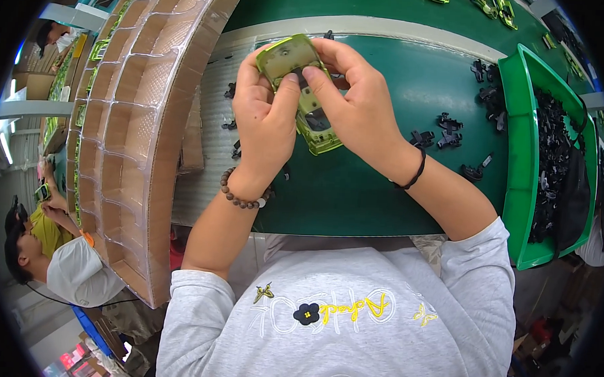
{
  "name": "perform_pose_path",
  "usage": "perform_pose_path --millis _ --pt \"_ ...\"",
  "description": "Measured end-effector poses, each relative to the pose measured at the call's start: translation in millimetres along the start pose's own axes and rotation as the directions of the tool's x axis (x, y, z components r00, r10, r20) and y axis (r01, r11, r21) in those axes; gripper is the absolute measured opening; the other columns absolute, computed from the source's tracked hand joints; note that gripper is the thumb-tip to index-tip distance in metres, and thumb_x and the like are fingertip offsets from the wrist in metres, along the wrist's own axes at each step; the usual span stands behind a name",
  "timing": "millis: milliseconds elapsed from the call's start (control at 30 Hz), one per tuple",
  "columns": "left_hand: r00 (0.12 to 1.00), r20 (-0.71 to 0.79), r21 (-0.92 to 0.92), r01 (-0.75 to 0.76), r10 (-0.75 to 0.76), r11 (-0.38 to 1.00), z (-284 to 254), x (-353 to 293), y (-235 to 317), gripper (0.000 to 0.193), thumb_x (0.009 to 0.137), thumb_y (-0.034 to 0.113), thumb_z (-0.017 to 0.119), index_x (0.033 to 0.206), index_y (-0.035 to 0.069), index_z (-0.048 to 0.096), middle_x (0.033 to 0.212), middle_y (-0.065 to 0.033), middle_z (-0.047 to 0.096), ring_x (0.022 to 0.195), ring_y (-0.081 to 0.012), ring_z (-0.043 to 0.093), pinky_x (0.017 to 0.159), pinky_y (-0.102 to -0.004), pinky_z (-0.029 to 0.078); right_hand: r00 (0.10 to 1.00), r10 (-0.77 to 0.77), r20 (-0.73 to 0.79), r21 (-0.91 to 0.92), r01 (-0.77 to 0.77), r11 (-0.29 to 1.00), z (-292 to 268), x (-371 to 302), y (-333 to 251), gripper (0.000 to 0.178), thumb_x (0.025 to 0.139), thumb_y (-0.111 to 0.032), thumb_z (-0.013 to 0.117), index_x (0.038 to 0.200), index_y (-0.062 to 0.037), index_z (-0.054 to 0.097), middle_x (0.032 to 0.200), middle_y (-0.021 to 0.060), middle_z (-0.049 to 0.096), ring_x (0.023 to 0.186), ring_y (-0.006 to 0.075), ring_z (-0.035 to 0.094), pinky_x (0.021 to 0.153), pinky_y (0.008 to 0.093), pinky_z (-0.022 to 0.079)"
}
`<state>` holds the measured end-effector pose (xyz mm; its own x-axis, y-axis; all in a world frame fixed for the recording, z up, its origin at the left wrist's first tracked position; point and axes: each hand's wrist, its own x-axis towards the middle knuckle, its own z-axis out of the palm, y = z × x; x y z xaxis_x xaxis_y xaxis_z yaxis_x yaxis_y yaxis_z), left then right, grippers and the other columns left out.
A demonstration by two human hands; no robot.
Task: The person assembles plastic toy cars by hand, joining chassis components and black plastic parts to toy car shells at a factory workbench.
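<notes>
Both my hands hold a translucent green plastic shell [289, 55], shaped like a toy car body, tilted above the table. My left hand [268, 119] is closed around its left side. My right hand [360, 100] grips its right side from behind. Both thumbs press on a small black plastic part [303, 79] within the shell; the thumbs cover much of it. Fingers behind the shell are partly hidden. Loose black plastic parts [449, 131] lie on the green tabletop [383, 192] to the right of my hands.
A green tray [515, 198] full of black parts stands at the right. To the left is a cardboard box with lined compartments [157, 135]. Beyond a pale rail [403, 30], several green shells [485, 4] lie on a green surface. Co-workers [76, 266] sit at far left.
</notes>
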<state>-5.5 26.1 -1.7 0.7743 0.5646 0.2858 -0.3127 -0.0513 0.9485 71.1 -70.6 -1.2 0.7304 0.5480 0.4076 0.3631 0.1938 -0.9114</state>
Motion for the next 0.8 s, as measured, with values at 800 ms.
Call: perform_pose_path --millis 800 --pt "0.997 -0.011 -0.02 0.072 -0.073 0.997 -5.9 1.7 3.1 0.027 0.09 0.0 0.048 0.116 -0.005 0.042 0.107 -0.0107 0.058 0.096 -0.0115 0.056 0.081 -0.0239 0.046 0.986 -0.025 0.163 0.006 0.024 1.0 -8.3 3.5 3.2 0.046 0.078 -0.007 0.065 0.121 0.0017 0.051 0.1 0.0161 0.065 0.086 0.0213 0.064 0.076 0.0291 0.05"
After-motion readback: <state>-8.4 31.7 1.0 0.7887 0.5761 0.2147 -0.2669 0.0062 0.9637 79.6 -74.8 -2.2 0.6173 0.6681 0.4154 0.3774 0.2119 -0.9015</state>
